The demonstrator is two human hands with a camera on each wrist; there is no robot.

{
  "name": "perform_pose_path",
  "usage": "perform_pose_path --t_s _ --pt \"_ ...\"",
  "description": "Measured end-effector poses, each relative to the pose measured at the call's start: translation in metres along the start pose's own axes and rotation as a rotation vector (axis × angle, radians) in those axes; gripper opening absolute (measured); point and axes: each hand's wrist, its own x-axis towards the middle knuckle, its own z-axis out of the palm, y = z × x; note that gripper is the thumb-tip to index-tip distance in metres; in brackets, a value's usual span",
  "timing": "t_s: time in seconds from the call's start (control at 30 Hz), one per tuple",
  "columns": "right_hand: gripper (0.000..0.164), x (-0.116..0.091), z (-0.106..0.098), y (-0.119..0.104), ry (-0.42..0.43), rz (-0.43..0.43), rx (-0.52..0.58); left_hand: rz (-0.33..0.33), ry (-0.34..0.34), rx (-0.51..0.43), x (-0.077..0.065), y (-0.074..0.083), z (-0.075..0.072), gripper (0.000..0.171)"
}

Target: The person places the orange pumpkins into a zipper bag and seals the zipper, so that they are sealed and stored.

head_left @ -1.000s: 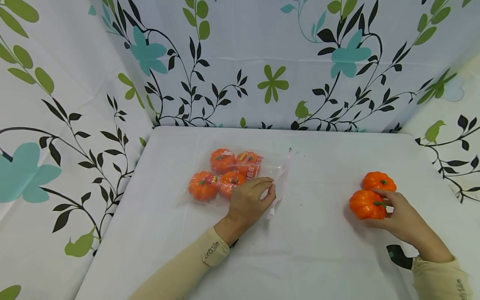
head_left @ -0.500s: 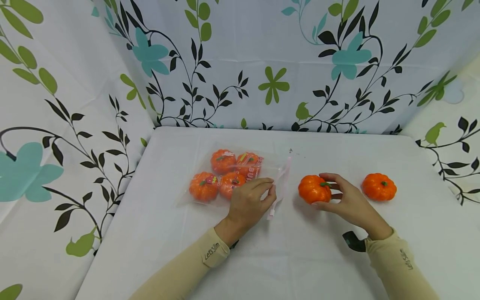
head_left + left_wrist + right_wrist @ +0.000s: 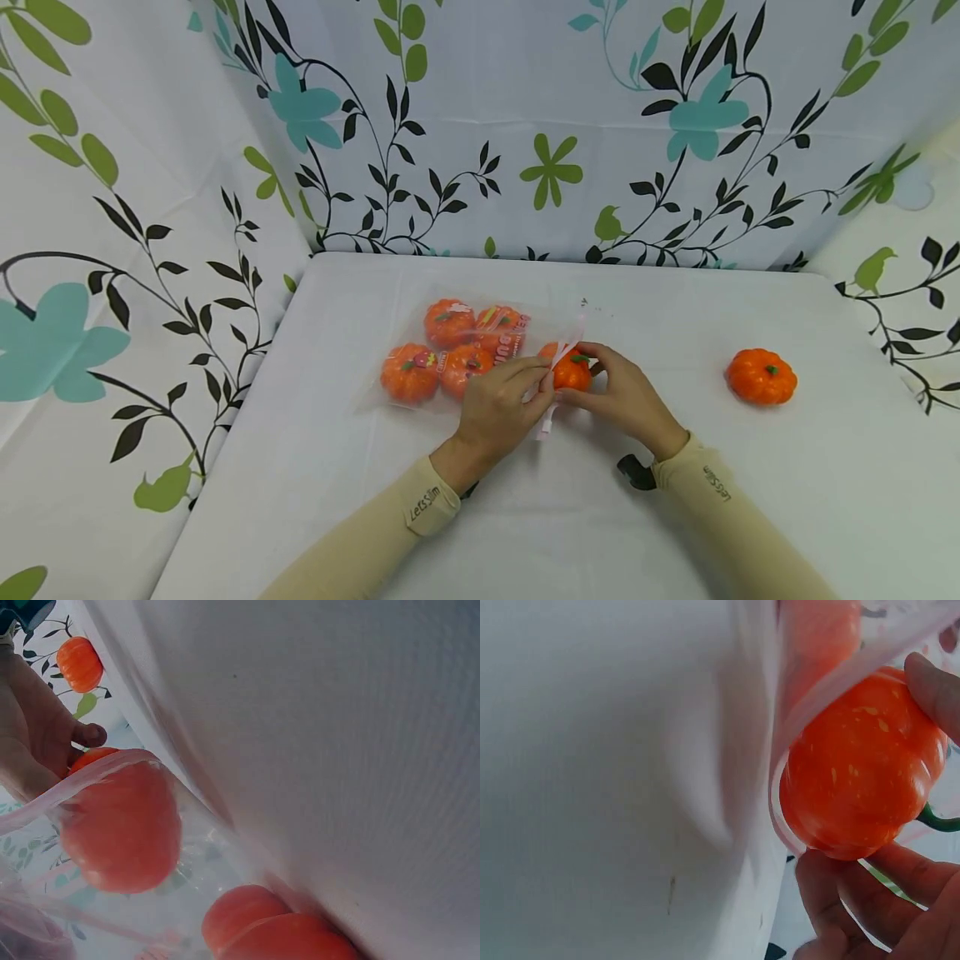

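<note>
A clear zip bag (image 3: 546,427) with a pink-edged mouth lies on the table, its opening facing right. Inside are several small orange toy pumpkins (image 3: 407,375). My left hand (image 3: 497,407) pinches the bag's edge near the mouth. With thumb and fingers around its sides, my right hand (image 3: 630,402) grips another pumpkin (image 3: 576,373), green-stemmed, at the opening. In the right wrist view the bag's rim curves around part of this pumpkin (image 3: 862,765). The left wrist view shows most of it through the plastic, the right hand (image 3: 37,724) behind.
One loose pumpkin (image 3: 761,377) sits on the right part of the white table (image 3: 675,308). A curtain (image 3: 457,100) with leaf and flower prints stands along the table's far and left sides.
My right hand has carried one pumpkin leftward from beside the loose one to the bag's mouth, where it is now partly inside. My left hand has stayed at the bag's edge.
</note>
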Motion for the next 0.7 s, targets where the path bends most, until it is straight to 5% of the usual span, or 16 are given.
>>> perform_pose_path --t_s 0.37,0.7 --pt "0.067 0.016 0.027 -0.006 0.047 -0.060 -0.042 0.008 0.007 -0.012 -0.002 0.000 0.002 0.014" --pt "0.066 0.013 0.024 -0.004 -0.029 -0.099 0.161 0.025 0.035 -0.009 -0.002 0.000 0.005 0.011"
